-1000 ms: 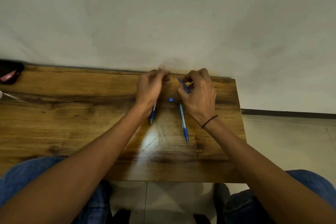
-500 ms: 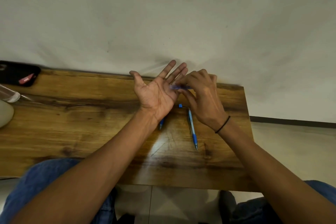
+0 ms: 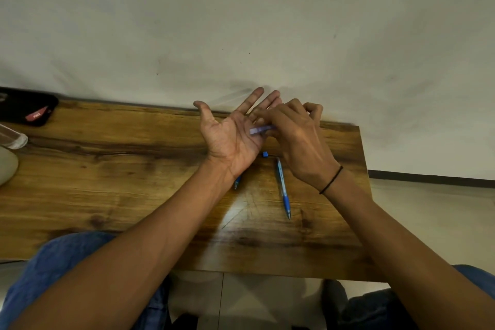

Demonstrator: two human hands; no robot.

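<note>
My left hand (image 3: 232,134) is held palm up over the wooden table (image 3: 107,169), fingers straight and spread. My right hand (image 3: 300,142) pinches a small blue pen part (image 3: 261,130) and holds it over the left palm's finger side. A blue pen (image 3: 283,188) lies on the table below my right hand, tip toward me. The tip of a second blue pen (image 3: 236,182) shows from under my left wrist. A small blue cap piece (image 3: 265,154) lies between the hands.
A black pouch (image 3: 26,112) with a red label lies at the table's far left corner. A clear tube end (image 3: 13,138) and a pale rounded object (image 3: 6,166) sit at the left edge. The wall runs close behind the table. My knees are below the near edge.
My left hand has turned from curled, knuckles up, to palm up with fingers spread. My right hand brought the blue pen part over that palm.
</note>
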